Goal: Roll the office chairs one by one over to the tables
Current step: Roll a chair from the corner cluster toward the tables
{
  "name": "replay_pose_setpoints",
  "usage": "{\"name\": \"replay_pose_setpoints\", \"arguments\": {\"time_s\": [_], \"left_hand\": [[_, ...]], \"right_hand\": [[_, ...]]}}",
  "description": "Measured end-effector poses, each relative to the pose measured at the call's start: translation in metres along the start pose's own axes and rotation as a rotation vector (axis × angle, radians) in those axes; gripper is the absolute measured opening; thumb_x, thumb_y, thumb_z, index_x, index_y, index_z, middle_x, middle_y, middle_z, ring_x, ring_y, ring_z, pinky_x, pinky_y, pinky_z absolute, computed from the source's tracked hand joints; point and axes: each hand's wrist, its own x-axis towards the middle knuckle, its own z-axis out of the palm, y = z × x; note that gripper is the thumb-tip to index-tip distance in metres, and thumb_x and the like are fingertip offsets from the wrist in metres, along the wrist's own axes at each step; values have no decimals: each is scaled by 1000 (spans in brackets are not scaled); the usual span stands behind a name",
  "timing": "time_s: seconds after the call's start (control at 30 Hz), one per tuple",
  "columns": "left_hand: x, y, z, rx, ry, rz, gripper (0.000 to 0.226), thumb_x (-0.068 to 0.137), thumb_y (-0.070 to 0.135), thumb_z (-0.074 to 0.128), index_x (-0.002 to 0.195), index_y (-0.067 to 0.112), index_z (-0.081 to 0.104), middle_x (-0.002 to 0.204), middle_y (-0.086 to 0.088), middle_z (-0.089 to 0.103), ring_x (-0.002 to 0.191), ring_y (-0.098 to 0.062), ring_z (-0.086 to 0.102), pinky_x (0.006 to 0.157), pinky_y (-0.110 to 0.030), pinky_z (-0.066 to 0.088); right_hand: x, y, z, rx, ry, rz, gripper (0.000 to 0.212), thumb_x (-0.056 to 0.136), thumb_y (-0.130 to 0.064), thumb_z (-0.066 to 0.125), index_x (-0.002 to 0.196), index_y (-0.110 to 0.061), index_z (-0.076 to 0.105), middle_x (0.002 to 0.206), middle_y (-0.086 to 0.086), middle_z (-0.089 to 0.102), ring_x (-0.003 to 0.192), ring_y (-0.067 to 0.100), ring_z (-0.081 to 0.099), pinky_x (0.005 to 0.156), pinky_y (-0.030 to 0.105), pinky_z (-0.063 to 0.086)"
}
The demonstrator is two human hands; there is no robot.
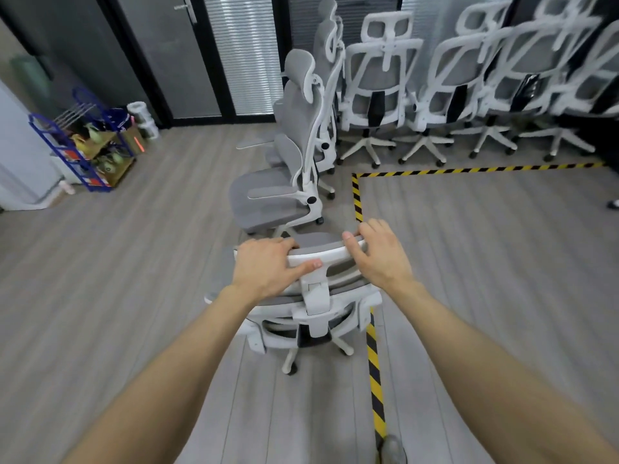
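A grey and white office chair (313, 303) stands right in front of me, seen from behind and above. My left hand (268, 266) grips the left end of its headrest (326, 251), thumb under the white frame. My right hand (376, 251) grips the right end, fingers curled over the top. Just beyond it stands a second grey chair (284, 182), side-on and facing left, with a third chair (326, 61) behind that one. Several more white-framed chairs (378, 95) line the glass wall at the back right, their backs toward me. No table is in view.
Yellow and black floor tape (373, 356) runs under the chair's right side and turns right at a corner (356, 177). A blue rack (83, 142) with boxes stands at the left. A dark door (150, 55) is at the back left. My shoe (392, 450) shows at the bottom.
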Motion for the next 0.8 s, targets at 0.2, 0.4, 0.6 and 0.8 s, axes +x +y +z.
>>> {"name": "replay_pose_setpoints", "arguments": {"time_s": [0.2,0.4,0.6,0.8], "left_hand": [[21,36,0,-71,-21,159,98,82,109,13,117,41,75,103,15,78,92,-12,74,73,-39,57],[42,112,2,-137,-44,344,99,79,110,10,112,42,74,96,17,75,88,-9,70,70,-37,55],[59,196,-1,-174,-56,556,89,83,106,18,113,42,73,97,16,75,93,-12,70,77,-37,50],[64,271,-6,-239,-41,744,90,84,105,18,114,42,74,106,17,74,106,-11,69,92,-39,47]], "right_hand": [[-44,21,-32,-69,116,121,48,110,-57,38,87,-18,54,89,-3,51,92,20,47,84,39,46],[-104,65,-73,-131,308,264,40,108,-55,39,85,-24,47,87,-6,48,88,19,42,82,39,42],[-166,98,-116,-206,451,437,39,108,-52,42,85,-21,47,88,-4,47,90,22,44,85,43,44],[-227,113,-149,-267,601,595,39,109,-50,45,85,-20,50,88,-3,50,90,22,45,87,44,44]]}}
